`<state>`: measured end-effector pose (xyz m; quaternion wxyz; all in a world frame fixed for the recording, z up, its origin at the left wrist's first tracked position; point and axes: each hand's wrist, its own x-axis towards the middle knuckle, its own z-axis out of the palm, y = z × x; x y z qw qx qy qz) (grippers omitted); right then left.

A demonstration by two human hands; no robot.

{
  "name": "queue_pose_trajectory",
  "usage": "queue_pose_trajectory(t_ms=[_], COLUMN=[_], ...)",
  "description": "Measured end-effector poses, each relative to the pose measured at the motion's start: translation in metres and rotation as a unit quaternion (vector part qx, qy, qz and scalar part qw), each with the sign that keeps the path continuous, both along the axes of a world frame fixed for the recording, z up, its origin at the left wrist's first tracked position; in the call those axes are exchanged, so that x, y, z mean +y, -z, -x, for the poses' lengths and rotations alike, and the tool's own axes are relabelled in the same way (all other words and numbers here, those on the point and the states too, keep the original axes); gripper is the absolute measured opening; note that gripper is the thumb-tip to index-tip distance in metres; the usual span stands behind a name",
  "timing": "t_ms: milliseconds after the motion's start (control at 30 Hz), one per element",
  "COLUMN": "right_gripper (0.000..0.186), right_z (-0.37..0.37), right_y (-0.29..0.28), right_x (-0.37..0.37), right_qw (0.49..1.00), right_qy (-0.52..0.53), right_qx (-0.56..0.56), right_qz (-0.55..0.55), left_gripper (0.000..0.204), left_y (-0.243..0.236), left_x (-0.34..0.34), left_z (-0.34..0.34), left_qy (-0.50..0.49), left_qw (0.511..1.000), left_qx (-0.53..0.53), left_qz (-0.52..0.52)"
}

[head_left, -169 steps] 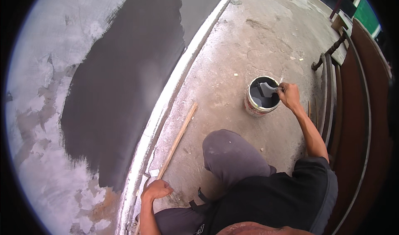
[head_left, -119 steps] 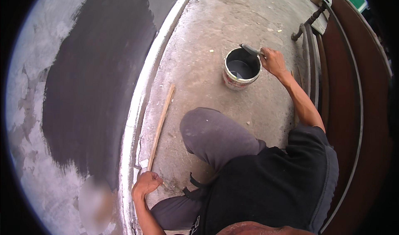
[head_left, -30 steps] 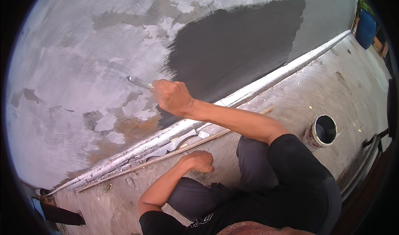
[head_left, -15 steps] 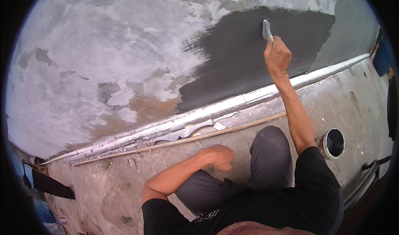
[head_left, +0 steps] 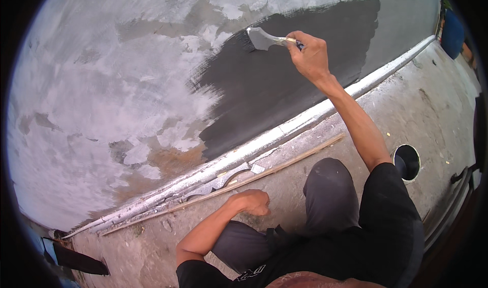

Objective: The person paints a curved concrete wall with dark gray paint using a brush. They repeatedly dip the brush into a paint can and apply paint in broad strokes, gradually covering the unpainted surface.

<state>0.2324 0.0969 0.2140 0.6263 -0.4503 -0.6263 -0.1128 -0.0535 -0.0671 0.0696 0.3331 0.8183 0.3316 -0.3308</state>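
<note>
My right hand [head_left: 309, 56] is closed around the handle of a paintbrush [head_left: 262, 37]. Its flared, grey-coated head points left and lies against the wall, at the upper left edge of a wet dark grey patch [head_left: 284, 79]. Ragged brush streaks fringe the left side of this patch. Around it the wall [head_left: 101, 84] is blotchy pale grey and white. Down by my left knee, my left hand [head_left: 252, 201] is curled into a loose fist with nothing visible in it, its forearm over the thigh.
A bucket with dark contents [head_left: 407, 163] stands on the concrete floor beside my right elbow. Along the wall's foot runs a white-splashed pipe [head_left: 264, 140], with a thin wooden strip [head_left: 290, 161] in front. At the far right is a blue container [head_left: 452, 33].
My right hand has swept the paintbrush left across the dark patch, and the brush head now points left instead of up. The view has turned slightly. My left hand stays curled.
</note>
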Motion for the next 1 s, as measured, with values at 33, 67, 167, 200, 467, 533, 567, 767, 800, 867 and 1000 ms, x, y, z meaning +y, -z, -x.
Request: queue_pose_trajectory(t_ms=[33, 67, 167, 200, 467, 533, 567, 767, 800, 867, 1000], right_gripper=[0.013, 0.015, 0.018, 0.019, 0.020, 0.022, 0.023, 0.020, 0.020, 0.017, 0.014], right_z=[-0.035, -0.070, -0.178, -0.215, -0.336, -0.332, -0.332, -0.339, -0.346, -0.357, -0.362], right_y=[-0.003, -0.004, -0.002, 0.000, 0.029, 0.035, 0.040, 0.137, 0.161, 0.209, 0.244], right_x=[0.002, 0.004, 0.005, 0.000, -0.228, -0.296, -0.316, -0.351, -0.349, -0.347, -0.340], right_qw=[0.998, 0.993, 0.967, 0.953, 0.915, 0.876, 0.857, 0.741, 0.732, 0.743, 0.736], right_qy=[0.034, 0.073, 0.254, 0.302, 0.337, 0.355, 0.352, 0.396, 0.388, 0.381, 0.373], right_qx=[0.027, 0.055, 0.022, 0.012, -0.013, 0.029, 0.050, -0.020, -0.042, -0.068, -0.097], right_qz=[0.034, 0.069, 0.019, 0.017, 0.223, 0.323, 0.372, 0.542, 0.559, 0.546, 0.557], left_gripper=[0.043, 0.043, 0.044, 0.044, 0.036, 0.030, 0.028, 0.026, 0.026, 0.026, 0.028], left_y=[0.001, -0.001, -0.008, -0.002, 0.036, 0.039, 0.045, 0.078, 0.079, 0.081, 0.082], left_x=[0.003, 0.003, 0.015, 0.021, 0.048, 0.062, 0.067, 0.093, 0.096, 0.103, 0.105], left_z=[-0.004, -0.009, -0.020, -0.021, -0.023, -0.039, -0.041, -0.056, -0.060, -0.064, -0.065], left_qy=[0.009, -0.004, -0.017, -0.018, -0.044, -0.061, -0.067, -0.087, -0.092, -0.107, -0.124], left_qw=[1.000, 1.000, 0.999, 0.999, 0.993, 0.990, 0.988, 0.979, 0.977, 0.972, 0.968], left_qx=[-0.001, 0.008, 0.026, 0.028, 0.089, 0.111, 0.121, 0.167, 0.173, 0.185, 0.191], left_qz=[0.015, 0.006, -0.014, -0.014, 0.063, 0.068, 0.074, 0.081, 0.089, 0.101, 0.109])
